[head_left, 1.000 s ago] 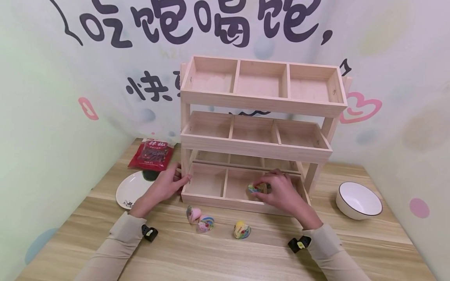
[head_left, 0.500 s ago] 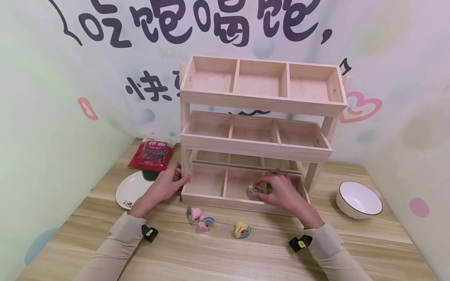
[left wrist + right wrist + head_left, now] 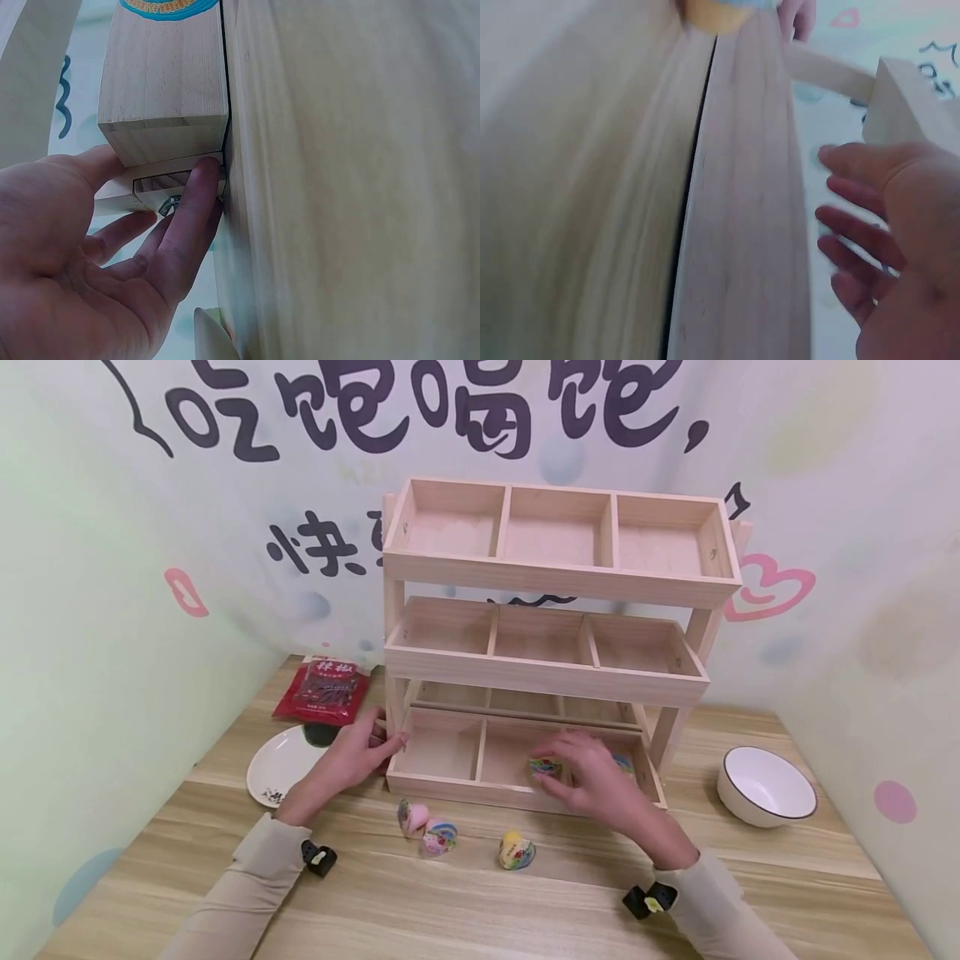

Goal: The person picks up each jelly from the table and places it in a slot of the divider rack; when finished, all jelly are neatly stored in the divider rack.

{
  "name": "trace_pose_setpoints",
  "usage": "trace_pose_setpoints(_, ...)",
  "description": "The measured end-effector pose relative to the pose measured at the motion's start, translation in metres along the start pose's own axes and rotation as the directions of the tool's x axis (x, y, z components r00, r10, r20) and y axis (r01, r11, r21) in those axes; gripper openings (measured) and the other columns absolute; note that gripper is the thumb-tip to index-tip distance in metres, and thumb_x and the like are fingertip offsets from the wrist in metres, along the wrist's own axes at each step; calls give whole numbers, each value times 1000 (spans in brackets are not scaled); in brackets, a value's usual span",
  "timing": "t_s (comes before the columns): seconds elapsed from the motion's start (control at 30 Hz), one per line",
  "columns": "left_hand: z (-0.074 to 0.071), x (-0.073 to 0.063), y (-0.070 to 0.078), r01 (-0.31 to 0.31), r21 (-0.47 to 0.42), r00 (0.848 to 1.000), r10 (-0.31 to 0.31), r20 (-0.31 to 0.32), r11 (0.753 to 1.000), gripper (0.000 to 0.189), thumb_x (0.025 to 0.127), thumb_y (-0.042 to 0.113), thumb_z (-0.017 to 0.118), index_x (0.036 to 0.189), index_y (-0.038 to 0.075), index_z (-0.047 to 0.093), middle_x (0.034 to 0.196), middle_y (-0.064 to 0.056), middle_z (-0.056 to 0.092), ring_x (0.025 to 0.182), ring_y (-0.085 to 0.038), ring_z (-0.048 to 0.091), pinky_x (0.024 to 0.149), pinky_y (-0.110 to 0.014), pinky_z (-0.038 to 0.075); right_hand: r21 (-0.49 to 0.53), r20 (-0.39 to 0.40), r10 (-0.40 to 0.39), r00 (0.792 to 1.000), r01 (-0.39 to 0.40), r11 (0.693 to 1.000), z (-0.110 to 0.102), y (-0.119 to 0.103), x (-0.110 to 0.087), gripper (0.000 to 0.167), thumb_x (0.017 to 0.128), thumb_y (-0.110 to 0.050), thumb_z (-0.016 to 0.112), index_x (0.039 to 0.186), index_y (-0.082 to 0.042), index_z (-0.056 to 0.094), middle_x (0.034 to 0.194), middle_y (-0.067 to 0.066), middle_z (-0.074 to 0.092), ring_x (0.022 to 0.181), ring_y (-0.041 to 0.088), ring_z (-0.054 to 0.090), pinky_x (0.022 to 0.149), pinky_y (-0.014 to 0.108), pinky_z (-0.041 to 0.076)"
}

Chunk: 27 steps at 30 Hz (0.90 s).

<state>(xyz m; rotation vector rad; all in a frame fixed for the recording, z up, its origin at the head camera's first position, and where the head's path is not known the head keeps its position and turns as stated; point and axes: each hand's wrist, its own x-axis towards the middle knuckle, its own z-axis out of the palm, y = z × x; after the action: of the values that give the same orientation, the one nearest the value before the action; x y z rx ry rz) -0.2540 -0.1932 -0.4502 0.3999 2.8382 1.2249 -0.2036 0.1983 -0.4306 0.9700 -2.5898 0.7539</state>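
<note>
In the head view, a three-tier wooden rack (image 3: pixel 558 583) stands on the table, each tray split into compartments. My left hand (image 3: pixel 362 750) grips the left end of its bottom tray, thumb and fingers around the wood in the left wrist view. My right hand (image 3: pixel 588 779) is over the bottom tray, fingers spread and nothing between them, as the right wrist view shows. Close to its fingertips, a jelly cup (image 3: pixel 545 767) with a colourful lid lies in the middle compartment. Another jelly cup (image 3: pixel 622 764) sits in the right compartment, partly hidden by the hand.
Two pink jelly cups (image 3: pixel 439 837) and a yellow jelly cup (image 3: pixel 516 850) lie on the table before the rack. To the left are a white plate (image 3: pixel 281 760) and a red bag of dried chillies (image 3: pixel 324 691). A white bowl (image 3: pixel 767 787) stands at the right.
My right hand has let go of the jelly cup in the middle compartment and drawn back slightly, uncovering the cup in the right compartment. The left hand has not moved.
</note>
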Motion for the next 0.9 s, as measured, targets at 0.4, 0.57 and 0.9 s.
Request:
trace_pose_setpoints(0.4, 0, 0, 0, 8, 6, 1000, -8, 1, 1000, 47, 110, 31, 67, 141, 1, 47, 124, -24, 72, 106, -31, 75, 92, -47, 66, 229, 264, -186, 946, 126, 965, 10, -42, -23, 19, 100, -18, 80, 118, -17, 76, 118, -6, 77, 99, 6, 70, 84, 30, 62)
trace_pose_setpoints(0.57, -1, 0, 0, 7, 7, 1000, -7, 1, 1000, 48, 110, 31, 67, 142, 1, 47, 126, -25, 72, 107, -33, 75, 93, -48, 66, 242, 278, -209, 937, 142, 960, 16, -43, -23, 15, 101, -20, 80, 116, -20, 78, 114, -10, 75, 90, 6, 66, 77, 27, 60)
trace_pose_setpoints(0.9, 0, 1, -2, -7, 7, 1000, 7, -1, 1000, 50, 109, 30, 67, 143, 1, 47, 128, -25, 70, 108, -33, 75, 92, -48, 66, 259, 334, -132, 933, 44, 965, 21, -40, -24, 19, 103, -20, 77, 121, -19, 78, 99, -14, 71, 80, 3, 63, 70, 23, 58)
